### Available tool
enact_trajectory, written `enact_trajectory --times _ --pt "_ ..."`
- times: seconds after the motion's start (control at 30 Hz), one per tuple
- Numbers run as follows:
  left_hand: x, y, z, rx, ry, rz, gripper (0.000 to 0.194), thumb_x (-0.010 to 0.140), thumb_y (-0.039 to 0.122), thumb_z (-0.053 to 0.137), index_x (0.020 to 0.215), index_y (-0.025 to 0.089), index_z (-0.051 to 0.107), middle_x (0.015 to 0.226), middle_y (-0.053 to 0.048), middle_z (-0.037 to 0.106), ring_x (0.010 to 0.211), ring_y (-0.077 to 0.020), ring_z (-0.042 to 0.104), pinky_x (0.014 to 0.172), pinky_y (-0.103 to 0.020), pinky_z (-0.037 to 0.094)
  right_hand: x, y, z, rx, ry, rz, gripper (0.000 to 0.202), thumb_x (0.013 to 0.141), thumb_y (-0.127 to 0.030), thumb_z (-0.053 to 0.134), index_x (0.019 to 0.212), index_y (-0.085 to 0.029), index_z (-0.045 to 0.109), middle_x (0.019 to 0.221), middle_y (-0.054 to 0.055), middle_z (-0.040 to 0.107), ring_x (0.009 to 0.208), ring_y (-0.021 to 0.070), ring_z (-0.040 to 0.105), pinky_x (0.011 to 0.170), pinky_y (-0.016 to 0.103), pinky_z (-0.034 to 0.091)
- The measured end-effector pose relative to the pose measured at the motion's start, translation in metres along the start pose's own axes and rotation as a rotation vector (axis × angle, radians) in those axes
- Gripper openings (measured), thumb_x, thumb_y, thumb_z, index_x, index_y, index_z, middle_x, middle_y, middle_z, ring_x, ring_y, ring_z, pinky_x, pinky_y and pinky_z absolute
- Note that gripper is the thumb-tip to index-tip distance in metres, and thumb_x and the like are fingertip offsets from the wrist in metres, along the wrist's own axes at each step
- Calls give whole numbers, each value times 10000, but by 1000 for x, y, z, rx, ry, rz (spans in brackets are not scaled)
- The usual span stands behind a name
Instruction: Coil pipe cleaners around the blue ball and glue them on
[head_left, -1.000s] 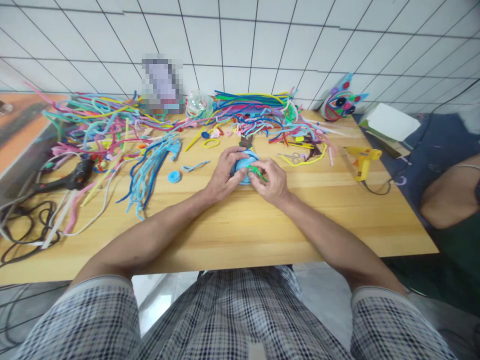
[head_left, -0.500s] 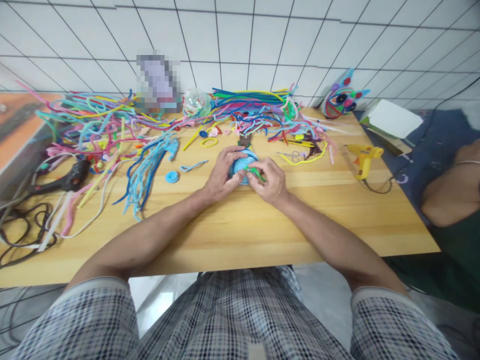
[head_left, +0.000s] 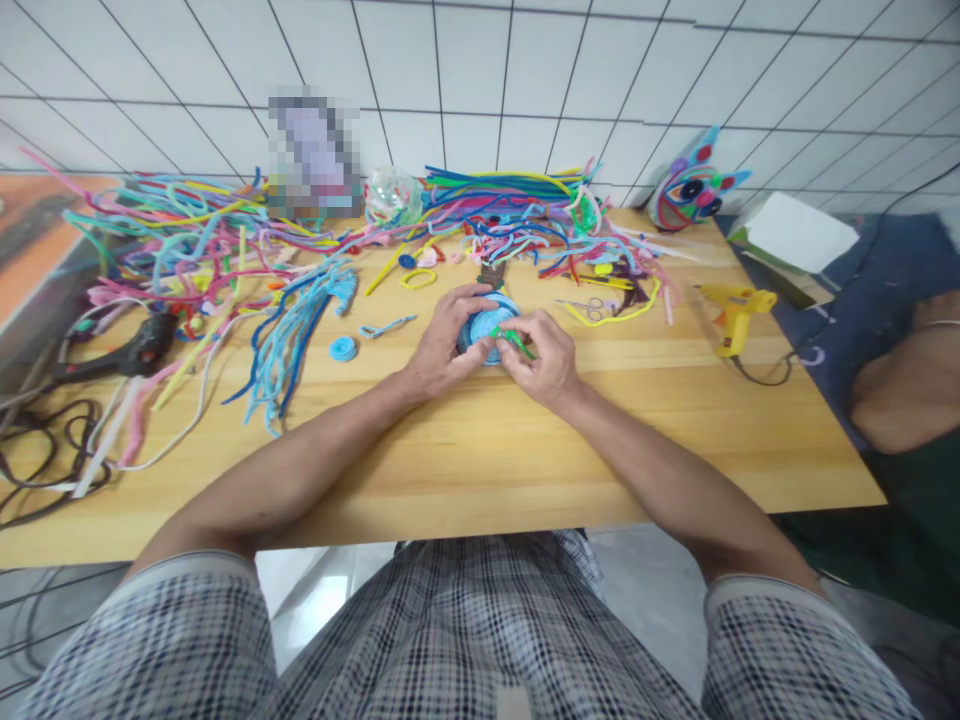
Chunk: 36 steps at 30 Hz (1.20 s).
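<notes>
Left hand: curled around the left edge of the blue coiled disc, thumb and fingers gripping its rim and steadying it just above the table.
Right hand: fingertips pressed together on a short green pipe cleaner, which lies against the disc's right side.
Where the work sits: at the middle of the table, at 12 o'clock from the person's lap, with both hands meeting over it.
Change since a second ago: very little. Both hands keep the same grips; the disc and the green piece have drifted slightly up in the view, mostly from a small tilt of the head. The green piece seems a touch closer in over the disc, though the fingers hide the contact.
What that suggests: the fitting of green onto blue looks to be fine, slow finger work still in progress, not finished or let go.
At 10 o'clock of the disc: a small blue spiral and a light blue twisted piece lie loose on the table; beyond them a fan of blue strands.
At 12 o'clock: a long heap of mixed coloured pipe cleaners along the wall.
At 2 o'clock: scissors, then a yellow glue gun with its cord.
Far corner at 1 o'clock: a finished colourful mask-like figure.
At 9 o'clock: a black glue gun among dark cables.
Right edge: another person's arm, well apart from the work.
</notes>
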<state>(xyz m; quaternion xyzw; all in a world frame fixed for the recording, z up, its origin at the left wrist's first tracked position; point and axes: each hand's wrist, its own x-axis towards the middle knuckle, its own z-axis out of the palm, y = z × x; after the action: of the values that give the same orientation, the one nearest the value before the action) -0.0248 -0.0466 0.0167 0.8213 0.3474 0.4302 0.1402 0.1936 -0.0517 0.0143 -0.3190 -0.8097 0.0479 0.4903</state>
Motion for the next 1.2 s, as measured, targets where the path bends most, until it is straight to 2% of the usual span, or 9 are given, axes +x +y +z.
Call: enact_trajectory --times 0.2,0.47,1.2 --pt "0 2 1 1 44 20 442 1127 597 492 1401 257 561 1496 -156 628 1447 -305 588 1230 -565 497 1 -1 0 -19 37 -56 171 1041 -252 656 1211 -262 654 918 29 706 819 205 687 765 355 584" --pt "-1 -1 3 3 65 2 445 1112 601 500 1401 267 548 1484 -156 628 1434 -325 588 1226 -573 494 -2 0 1 -3 11 24 152 1041 -311 665 1183 -262 642 874 12 664 774 195 654 762 354 573" --pt "-3 -3 6 53 111 17 430 1108 561 515 1383 234 552 1444 -167 625 1387 -319 604 1200 -541 516 2 0 1 13 48 -96 123 1047 -214 653 1163 -252 666 849 -2 664 781 178 652 747 327 548"
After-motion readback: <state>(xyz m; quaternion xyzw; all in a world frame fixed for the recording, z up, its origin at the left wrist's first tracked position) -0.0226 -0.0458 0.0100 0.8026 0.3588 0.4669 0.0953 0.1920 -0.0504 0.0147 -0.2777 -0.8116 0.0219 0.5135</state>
